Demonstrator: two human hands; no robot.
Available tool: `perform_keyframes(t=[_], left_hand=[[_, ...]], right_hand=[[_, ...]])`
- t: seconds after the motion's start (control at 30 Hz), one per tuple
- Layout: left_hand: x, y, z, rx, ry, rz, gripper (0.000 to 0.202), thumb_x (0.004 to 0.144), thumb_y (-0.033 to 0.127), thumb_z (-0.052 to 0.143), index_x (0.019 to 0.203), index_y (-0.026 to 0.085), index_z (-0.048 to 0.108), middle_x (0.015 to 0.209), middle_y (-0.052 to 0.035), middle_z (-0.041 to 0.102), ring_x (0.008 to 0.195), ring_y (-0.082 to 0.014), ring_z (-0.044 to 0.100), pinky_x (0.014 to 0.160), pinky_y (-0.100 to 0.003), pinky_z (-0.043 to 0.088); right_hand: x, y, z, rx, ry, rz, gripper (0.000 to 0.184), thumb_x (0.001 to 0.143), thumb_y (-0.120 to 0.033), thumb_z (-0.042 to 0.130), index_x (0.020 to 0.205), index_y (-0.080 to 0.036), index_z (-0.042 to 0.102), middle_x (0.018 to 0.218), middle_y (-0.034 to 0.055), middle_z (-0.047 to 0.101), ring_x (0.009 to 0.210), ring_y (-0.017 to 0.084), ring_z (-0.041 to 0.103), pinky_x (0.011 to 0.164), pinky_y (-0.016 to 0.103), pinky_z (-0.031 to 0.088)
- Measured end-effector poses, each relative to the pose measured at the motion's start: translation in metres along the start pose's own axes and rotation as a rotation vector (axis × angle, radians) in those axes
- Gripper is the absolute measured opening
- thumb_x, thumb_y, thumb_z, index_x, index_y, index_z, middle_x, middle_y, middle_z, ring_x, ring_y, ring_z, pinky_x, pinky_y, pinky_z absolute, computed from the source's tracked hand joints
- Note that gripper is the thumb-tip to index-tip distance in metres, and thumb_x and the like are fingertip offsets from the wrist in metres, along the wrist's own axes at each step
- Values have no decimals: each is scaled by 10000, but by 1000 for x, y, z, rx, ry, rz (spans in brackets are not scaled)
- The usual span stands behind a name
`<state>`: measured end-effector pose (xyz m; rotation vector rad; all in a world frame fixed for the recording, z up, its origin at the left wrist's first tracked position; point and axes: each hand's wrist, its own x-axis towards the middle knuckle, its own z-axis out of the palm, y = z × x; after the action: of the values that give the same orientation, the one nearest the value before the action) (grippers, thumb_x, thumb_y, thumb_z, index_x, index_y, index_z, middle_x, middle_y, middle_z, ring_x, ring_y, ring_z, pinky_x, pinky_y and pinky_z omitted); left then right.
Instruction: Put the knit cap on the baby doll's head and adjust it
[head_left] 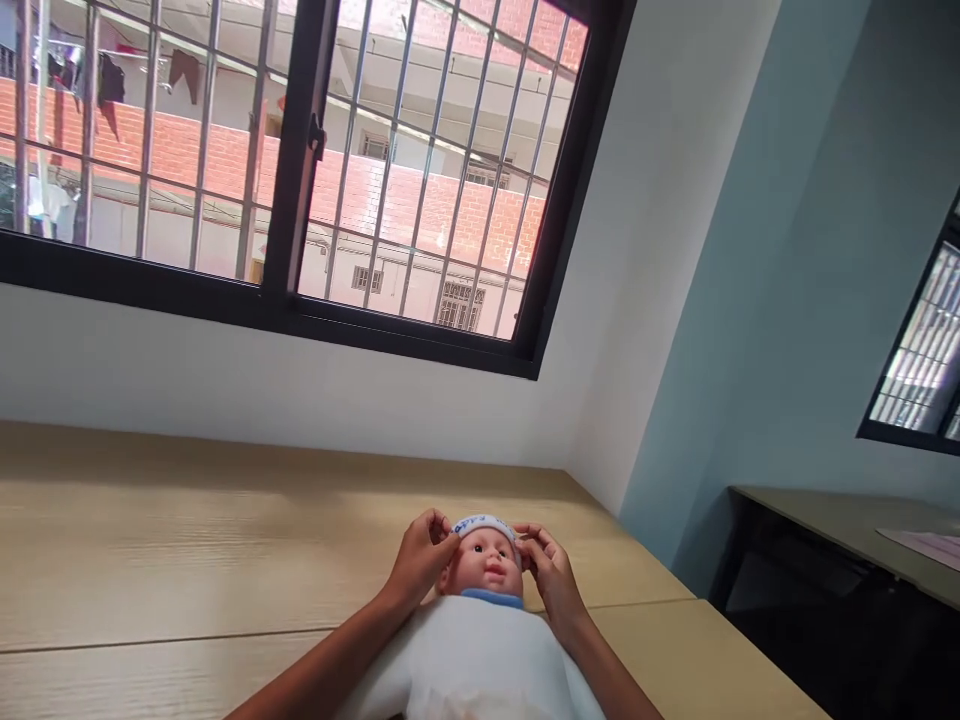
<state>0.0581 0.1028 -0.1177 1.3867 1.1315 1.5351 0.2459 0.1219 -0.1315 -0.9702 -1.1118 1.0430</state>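
A baby doll (pixel 484 570) lies on its back on a light wooden table (pixel 187 540), wrapped in white cloth (pixel 472 665) with a blue collar. On its head sits a white cap (pixel 484 524) with blue print. My left hand (pixel 424 560) pinches the cap's edge at the left side of the doll's head. My right hand (pixel 547 575) pinches the cap's edge at the right side. Both hands have their fingers curled onto the cap.
The table runs along a white wall under a barred, black-framed window (pixel 300 170). A second table (pixel 847 525) with a pink sheet (pixel 926 545) stands at the right by a blue wall, with a dark gap between the tables.
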Motion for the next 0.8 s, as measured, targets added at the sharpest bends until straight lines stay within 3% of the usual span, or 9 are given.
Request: perform_keyframes(t=[0.17,0.27,0.43,0.63,0.7,0.73,0.8], left_hand=[[4,-3,-3,-10,-10,10,56,565,191,506,595,180,461,507,52,467,501,-108,451,493,-206,333],[7,-5,-4,-21,-12,19,69,575,216,509,602,182,456,535,44,468,526,-119,461,505,-216,343],[4,2,-6,-26,16,66,176,675,352,509,642,180,496,631,4,529,639,-159,517,565,-246,381],[1,8,-5,25,-12,115,251,727,406,471,665,180,564,699,-32,618,682,-187,565,610,-275,414],[1,7,-5,47,-11,130,251,739,394,456,659,184,568,705,-34,627,707,-194,576,627,-279,423],[2,7,-5,57,-8,134,252,745,386,444,657,186,570,710,-35,629,720,-197,579,634,-281,426],[2,6,-6,74,-3,139,261,757,372,421,655,187,574,713,-37,631,734,-201,582,645,-286,427]], right_hand=[[-11,-13,-2,6,221,-17,505,499,-352,729,595,-217,251,447,-129,248,365,23,204,355,178,172],[-28,-28,-5,18,269,39,544,517,-319,705,597,-229,175,434,-147,144,368,9,65,348,181,51],[-59,-65,5,213,107,276,534,503,-249,764,582,-211,237,440,-141,151,391,11,51,358,185,27],[-104,-108,42,305,-6,393,536,537,-269,788,577,-198,259,454,-132,126,404,16,36,364,182,33],[-129,-111,56,268,-103,432,564,589,-313,769,565,-200,217,443,-125,121,394,19,44,371,192,44],[-142,-110,61,227,-197,499,602,572,-350,778,543,-202,195,417,-122,111,374,20,55,371,207,36],[-163,-101,70,157,-348,492,667,512,-427,805,494,-196,179,417,-109,137,398,13,96,403,215,58]])
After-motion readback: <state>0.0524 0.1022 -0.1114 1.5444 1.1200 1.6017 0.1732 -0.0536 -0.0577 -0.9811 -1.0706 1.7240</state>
